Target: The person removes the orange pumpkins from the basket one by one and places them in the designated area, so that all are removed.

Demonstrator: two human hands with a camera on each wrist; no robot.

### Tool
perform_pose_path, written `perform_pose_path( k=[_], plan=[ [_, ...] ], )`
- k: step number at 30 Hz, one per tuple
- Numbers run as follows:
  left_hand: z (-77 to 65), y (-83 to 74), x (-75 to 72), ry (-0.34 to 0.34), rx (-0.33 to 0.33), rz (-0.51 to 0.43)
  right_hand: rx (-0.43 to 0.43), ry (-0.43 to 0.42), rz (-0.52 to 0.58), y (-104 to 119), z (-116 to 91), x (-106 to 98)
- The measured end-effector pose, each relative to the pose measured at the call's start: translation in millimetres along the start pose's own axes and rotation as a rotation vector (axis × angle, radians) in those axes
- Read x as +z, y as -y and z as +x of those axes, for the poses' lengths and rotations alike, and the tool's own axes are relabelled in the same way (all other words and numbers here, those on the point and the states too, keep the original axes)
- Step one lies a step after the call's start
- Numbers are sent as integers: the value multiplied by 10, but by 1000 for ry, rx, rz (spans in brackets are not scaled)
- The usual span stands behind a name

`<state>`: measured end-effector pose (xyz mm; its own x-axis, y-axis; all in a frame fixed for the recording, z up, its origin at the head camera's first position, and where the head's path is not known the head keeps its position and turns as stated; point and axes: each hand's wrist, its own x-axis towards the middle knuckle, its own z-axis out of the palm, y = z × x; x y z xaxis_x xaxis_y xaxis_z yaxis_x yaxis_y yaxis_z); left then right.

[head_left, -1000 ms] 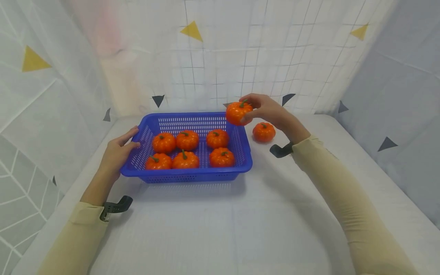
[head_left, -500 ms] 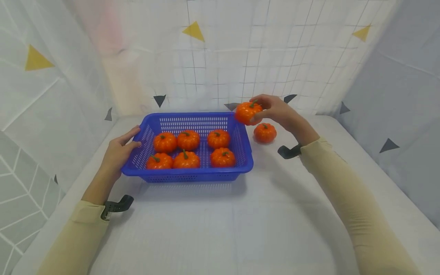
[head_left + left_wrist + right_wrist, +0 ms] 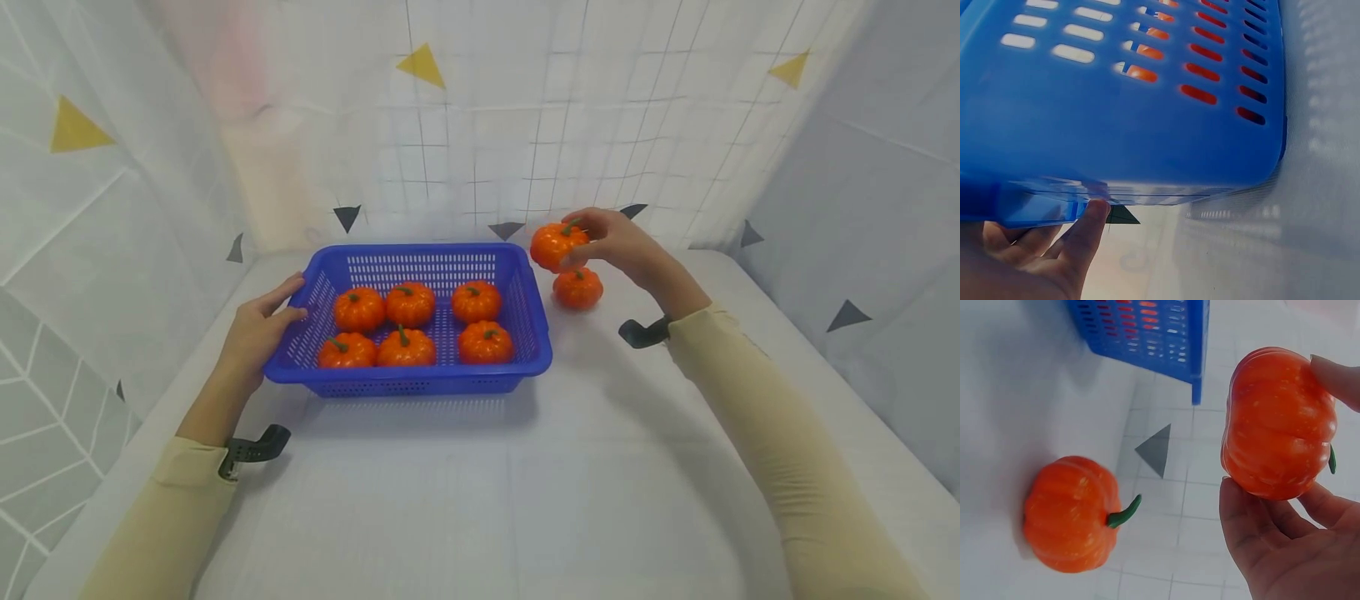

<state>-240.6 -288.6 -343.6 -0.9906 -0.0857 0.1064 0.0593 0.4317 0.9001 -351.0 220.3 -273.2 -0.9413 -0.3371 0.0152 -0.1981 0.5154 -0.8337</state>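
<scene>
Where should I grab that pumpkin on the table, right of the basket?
I'd grip the pumpkin by its rounded sides, below the stem, probably from above and the right: it sits upright, stem up, and the basket stands to its left.

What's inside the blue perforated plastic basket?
Six orange ribbed pumpkins with green stems sit inside the blue perforated plastic basket: four toward the left, two toward the right. The floor beneath them is covered, and the near rim hides the undersides of the front ones.
</scene>
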Motion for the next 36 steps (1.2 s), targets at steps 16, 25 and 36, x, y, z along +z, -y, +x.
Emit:
perform_pose_path(
  k=[16,25,36],
  plan=[
    [5,14,-10,2,9,1,47,-41,15,-188,-19,-100],
    [-11,22,-17,2,19,6,95,-72,6,-289,-27,-127],
    [-18,8,-9,4,17,17,103,-79,0,-435,-30,-213]
  ],
)
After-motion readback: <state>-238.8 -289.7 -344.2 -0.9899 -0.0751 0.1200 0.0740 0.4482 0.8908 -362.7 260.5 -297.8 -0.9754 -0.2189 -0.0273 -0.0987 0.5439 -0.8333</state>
